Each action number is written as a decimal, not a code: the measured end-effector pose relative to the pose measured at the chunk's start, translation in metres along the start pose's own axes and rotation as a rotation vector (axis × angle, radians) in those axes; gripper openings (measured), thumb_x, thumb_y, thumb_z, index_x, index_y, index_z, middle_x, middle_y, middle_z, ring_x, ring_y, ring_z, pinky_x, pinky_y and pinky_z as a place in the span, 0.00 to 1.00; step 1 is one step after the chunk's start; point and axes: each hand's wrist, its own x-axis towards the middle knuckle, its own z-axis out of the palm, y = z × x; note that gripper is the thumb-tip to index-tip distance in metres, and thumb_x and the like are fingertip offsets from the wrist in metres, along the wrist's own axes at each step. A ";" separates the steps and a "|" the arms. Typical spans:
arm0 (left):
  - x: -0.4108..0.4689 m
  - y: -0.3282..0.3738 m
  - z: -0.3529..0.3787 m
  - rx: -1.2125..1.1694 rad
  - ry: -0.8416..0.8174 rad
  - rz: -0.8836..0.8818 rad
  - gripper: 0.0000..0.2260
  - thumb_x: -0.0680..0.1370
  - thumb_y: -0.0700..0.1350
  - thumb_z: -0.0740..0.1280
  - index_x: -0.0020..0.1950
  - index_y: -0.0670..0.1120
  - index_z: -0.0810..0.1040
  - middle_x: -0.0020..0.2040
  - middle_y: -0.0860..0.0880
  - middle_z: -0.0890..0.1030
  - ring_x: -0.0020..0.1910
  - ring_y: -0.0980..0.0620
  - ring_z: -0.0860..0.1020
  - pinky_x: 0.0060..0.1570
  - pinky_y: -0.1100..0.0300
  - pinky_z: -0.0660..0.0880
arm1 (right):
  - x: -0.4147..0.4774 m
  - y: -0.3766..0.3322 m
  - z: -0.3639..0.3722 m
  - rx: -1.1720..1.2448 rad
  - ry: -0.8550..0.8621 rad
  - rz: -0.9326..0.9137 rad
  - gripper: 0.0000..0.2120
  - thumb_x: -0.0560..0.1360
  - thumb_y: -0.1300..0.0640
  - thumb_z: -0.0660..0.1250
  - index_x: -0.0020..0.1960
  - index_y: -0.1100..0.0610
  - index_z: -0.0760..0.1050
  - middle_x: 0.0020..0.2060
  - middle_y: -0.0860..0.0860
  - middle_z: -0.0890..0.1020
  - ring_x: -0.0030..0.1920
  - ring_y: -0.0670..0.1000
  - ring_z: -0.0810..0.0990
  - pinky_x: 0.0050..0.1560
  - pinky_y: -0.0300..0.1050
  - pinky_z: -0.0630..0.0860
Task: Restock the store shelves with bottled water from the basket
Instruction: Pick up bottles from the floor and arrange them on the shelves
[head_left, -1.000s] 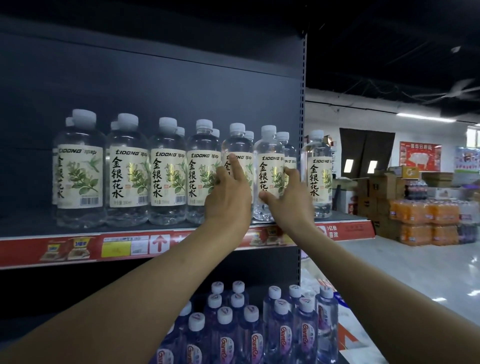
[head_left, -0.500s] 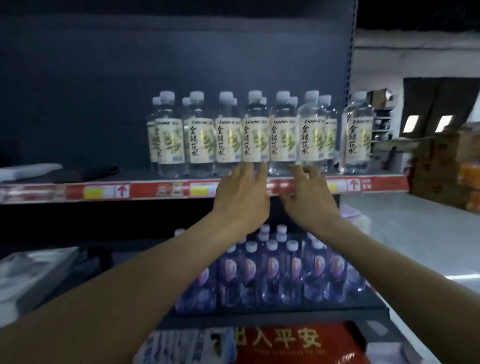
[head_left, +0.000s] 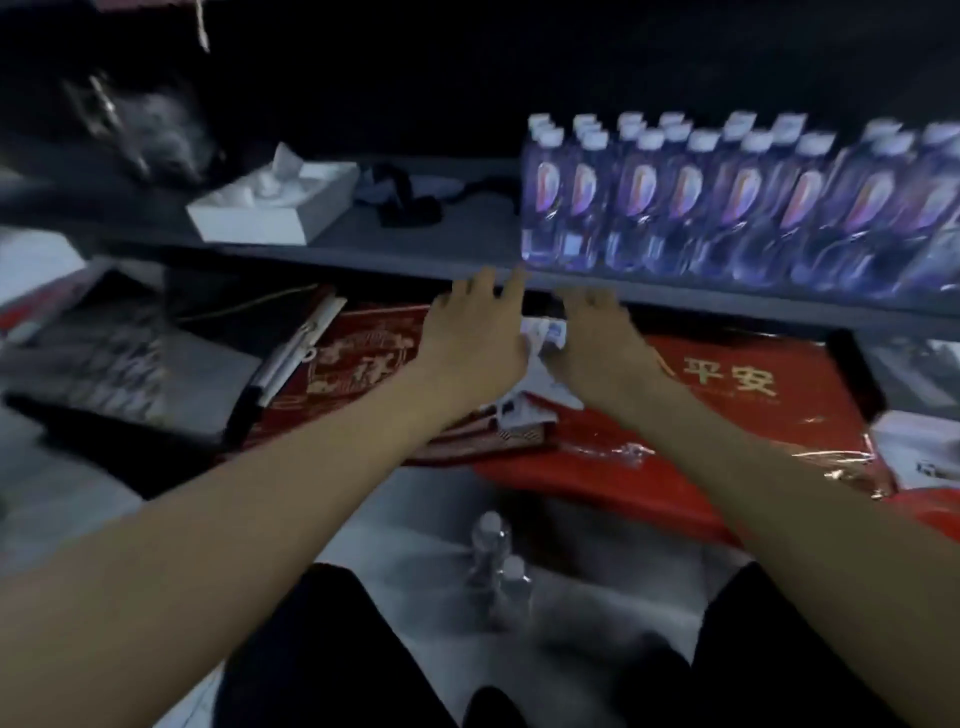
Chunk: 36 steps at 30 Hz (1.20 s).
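Observation:
Both my arms reach forward and down. My left hand (head_left: 475, 332) and my right hand (head_left: 597, 338) hang side by side, fingers loose and spread, holding nothing, just in front of the edge of a grey shelf (head_left: 363, 254). Several blue-labelled water bottles (head_left: 727, 202) with white caps stand in rows on the right of that shelf. Two clear water bottles (head_left: 496, 566) stand on the floor below, between my legs. No basket is in view. The picture is blurred.
A white tissue box (head_left: 275, 200) and dark cables (head_left: 410, 202) lie on the shelf's left part. Red packages with gold characters (head_left: 727, 405) and papers fill the bottom shelf. A dark bag (head_left: 140, 135) sits at the far left.
My view has swung down from the upper shelf of white-labelled bottles to the lower shelves and floor. Both hands let go of those bottles and dropped with it, empty.

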 end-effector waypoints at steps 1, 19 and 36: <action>-0.013 -0.009 0.020 -0.026 -0.049 -0.046 0.32 0.78 0.50 0.63 0.79 0.45 0.54 0.72 0.39 0.63 0.69 0.37 0.66 0.62 0.45 0.69 | -0.009 0.002 0.022 0.025 -0.058 0.014 0.34 0.73 0.53 0.68 0.75 0.56 0.60 0.70 0.62 0.64 0.67 0.65 0.68 0.64 0.55 0.72; -0.119 -0.057 0.313 -0.538 -0.787 -0.606 0.14 0.80 0.42 0.63 0.65 0.42 0.72 0.59 0.45 0.77 0.60 0.43 0.76 0.52 0.57 0.72 | -0.119 0.133 0.280 0.311 -0.662 0.679 0.33 0.67 0.49 0.68 0.69 0.60 0.71 0.61 0.59 0.80 0.59 0.58 0.79 0.55 0.48 0.76; -0.180 -0.055 0.385 -1.022 -0.503 -0.864 0.28 0.72 0.34 0.72 0.69 0.51 0.70 0.60 0.53 0.77 0.58 0.52 0.75 0.47 0.64 0.74 | -0.136 0.114 0.353 0.248 -0.882 0.514 0.09 0.71 0.59 0.71 0.50 0.59 0.79 0.50 0.55 0.83 0.57 0.55 0.81 0.51 0.41 0.73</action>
